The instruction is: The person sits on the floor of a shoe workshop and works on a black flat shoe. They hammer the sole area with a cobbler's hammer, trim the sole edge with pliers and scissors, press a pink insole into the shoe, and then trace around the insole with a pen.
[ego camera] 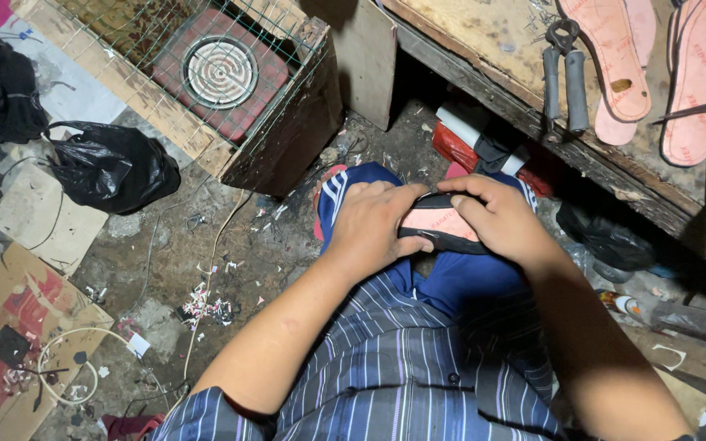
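My left hand (pixel 373 224) and my right hand (pixel 496 216) both grip a small shoe sole (pixel 439 229), pink on its face with a black rim, held over my lap. The left thumb presses its near edge and the right fingers curl over its far edge. Blue trousers (pixel 459 282) and a striped shirt (pixel 406 367) lie under the hands. Most of the sole is hidden by the fingers.
A wooden bench (pixel 484 41) at the upper right carries pink insoles (pixel 614 57) and metal pliers (pixel 565 77). A wooden crate with wire mesh and a round heating coil (pixel 221 72) stands ahead. A black plastic bag (pixel 112 167), cardboard (pixel 18 343) and scraps litter the floor.
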